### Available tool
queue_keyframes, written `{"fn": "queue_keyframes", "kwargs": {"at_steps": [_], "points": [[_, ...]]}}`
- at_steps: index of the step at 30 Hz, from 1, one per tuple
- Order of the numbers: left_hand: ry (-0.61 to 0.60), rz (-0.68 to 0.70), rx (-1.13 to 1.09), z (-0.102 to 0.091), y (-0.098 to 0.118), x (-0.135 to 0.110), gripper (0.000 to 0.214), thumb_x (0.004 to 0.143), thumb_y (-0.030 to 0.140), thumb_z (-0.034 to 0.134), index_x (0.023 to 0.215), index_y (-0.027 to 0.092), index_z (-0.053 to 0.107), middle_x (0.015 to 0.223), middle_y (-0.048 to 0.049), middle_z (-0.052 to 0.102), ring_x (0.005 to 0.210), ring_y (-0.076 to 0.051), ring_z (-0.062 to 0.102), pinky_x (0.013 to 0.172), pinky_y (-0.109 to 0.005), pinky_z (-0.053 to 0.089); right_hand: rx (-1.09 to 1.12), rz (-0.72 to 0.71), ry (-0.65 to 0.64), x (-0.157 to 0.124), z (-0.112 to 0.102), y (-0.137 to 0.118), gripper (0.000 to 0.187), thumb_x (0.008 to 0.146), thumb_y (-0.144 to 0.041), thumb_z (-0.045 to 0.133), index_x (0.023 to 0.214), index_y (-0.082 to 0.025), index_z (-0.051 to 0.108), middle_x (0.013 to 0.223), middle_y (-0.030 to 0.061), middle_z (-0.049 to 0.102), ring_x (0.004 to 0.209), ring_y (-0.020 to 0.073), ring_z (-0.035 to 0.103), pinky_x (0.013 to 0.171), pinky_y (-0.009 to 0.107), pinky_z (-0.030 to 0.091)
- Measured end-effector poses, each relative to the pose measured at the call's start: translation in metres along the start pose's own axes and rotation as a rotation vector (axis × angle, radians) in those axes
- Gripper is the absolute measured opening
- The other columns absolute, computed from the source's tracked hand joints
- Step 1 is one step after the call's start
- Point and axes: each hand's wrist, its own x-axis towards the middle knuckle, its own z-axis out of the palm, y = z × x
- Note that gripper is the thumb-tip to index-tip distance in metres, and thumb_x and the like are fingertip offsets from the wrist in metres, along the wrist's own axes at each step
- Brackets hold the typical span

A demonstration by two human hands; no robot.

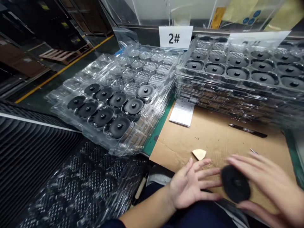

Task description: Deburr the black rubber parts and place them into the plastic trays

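Note:
In the head view, a round black disc-shaped part (235,184) is gripped by its edge in my right hand (273,186), thumb below and fingers above. The disc is somewhat blurred. My left hand (192,183) lies palm up beside it with fingers spread. Its fingertips reach close to the disc's left edge; whether they touch it I cannot tell. Just beyond the left hand, a small cream-coloured wedge-shaped piece (199,154) rests on the brown cardboard sheet (213,136).
Left of the cardboard, a stack of clear plastic trays (152,117) holds several black discs (120,127). A fuller tray stack (204,85) stands at the back right. A white paper pad (182,112) and a dark knife-like tool (247,130) lie on the cardboard. Trays (87,186) sit lower left.

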Motion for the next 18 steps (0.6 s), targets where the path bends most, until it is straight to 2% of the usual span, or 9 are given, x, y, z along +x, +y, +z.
{"fn": "queue_keyframes", "kwargs": {"at_steps": [2,3,4,6,9,11,14,16,18], "points": [[0.075,0.008,-0.103,0.002,0.004,0.004,0.05,0.091,0.051,0.035,0.122,0.017,0.053,0.119,-0.0103,0.061,0.101,-0.021,0.059,0.093,-0.039,0.038,-0.048,-0.152,-0.193,0.009,0.024,-0.01,0.073,0.078,-0.049,0.06,0.142,-0.031,0.029,0.135,0.0053,0.048,0.127,0.0273,0.04,0.108,0.049,0.034],[0.113,0.036,-0.144,0.003,0.006,0.005,0.049,0.091,0.051,0.035,0.12,0.017,0.055,0.114,-0.0088,0.063,0.101,-0.02,0.059,0.093,-0.037,0.038,-0.069,-0.192,-0.245,0.013,0.036,-0.015,0.08,0.079,-0.05,0.058,0.145,-0.028,0.02,0.14,0.0046,0.042,0.131,0.0278,0.035,0.11,0.051,0.031],[0.142,0.075,-0.173,0.005,0.009,0.004,0.047,0.091,0.05,0.035,0.118,0.017,0.056,0.113,-0.0081,0.064,0.103,-0.02,0.058,0.094,-0.036,0.038,-0.076,-0.181,-0.249,0.016,0.048,-0.02,0.084,0.08,-0.051,0.056,0.147,-0.025,0.013,0.145,0.0046,0.035,0.134,0.0284,0.029,0.11,0.053,0.029],[0.167,0.165,-0.19,0.009,0.016,0.001,0.045,0.093,0.047,0.032,0.12,0.018,0.054,0.121,-0.0084,0.061,0.109,-0.02,0.056,0.094,-0.036,0.039,-0.047,-0.046,-0.17,0.017,0.069,-0.028,0.088,0.08,-0.056,0.055,0.147,-0.022,0.01,0.149,0.0061,0.024,0.137,0.0303,0.022,0.108,0.055,0.031],[0.184,0.278,-0.168,0.015,0.022,-0.002,0.045,0.095,0.043,0.029,0.13,0.021,0.046,0.133,-0.0098,0.052,0.118,-0.02,0.052,0.1,-0.035,0.037,0.038,0.187,-0.032,0.01,0.093,-0.038,0.092,0.078,-0.056,0.057,0.147,-0.02,0.009,0.15,0.0107,0.018,0.137,0.0321,0.02,0.105,0.054,0.034],[0.211,0.313,-0.141,0.018,0.022,0.0,0.045,0.095,0.041,0.029,0.134,0.02,0.041,0.138,-0.0105,0.048,0.125,-0.021,0.046,0.105,-0.034,0.032,0.083,0.279,0.038,0.006,0.104,-0.044,0.091,0.077,-0.054,0.059,0.146,-0.02,0.01,0.149,0.0123,0.018,0.136,0.033,0.021,0.105,0.055,0.033],[0.251,0.321,-0.072,0.02,0.017,0.004,0.047,0.095,0.042,0.03,0.134,0.018,0.041,0.138,-0.0117,0.047,0.129,-0.021,0.041,0.106,-0.033,0.031,0.152,0.319,0.071,0.007,0.112,-0.048,0.075,0.079,-0.047,0.06,0.141,-0.027,0.024,0.149,0.0102,0.018,0.135,0.0322,0.023,0.105,0.054,0.034],[0.263,0.32,-0.021,0.02,0.014,0.004,0.047,0.094,0.043,0.031,0.131,0.017,0.045,0.138,-0.0111,0.048,0.129,-0.021,0.042,0.104,-0.032,0.033,0.217,0.314,0.066,0.011,0.109,-0.048,0.065,0.079,-0.045,0.06,0.136,-0.029,0.032,0.148,0.0088,0.018,0.135,0.0313,0.023,0.105,0.053,0.035],[0.24,0.311,0.036,0.017,0.016,0.0,0.045,0.094,0.042,0.032,0.129,0.018,0.047,0.137,-0.0105,0.049,0.127,-0.022,0.043,0.101,-0.034,0.035,0.293,0.288,0.051,0.014,0.1,-0.043,0.062,0.078,-0.044,0.061,0.133,-0.03,0.035,0.148,0.0087,0.019,0.135,0.0301,0.024,0.106,0.05,0.035]]}}
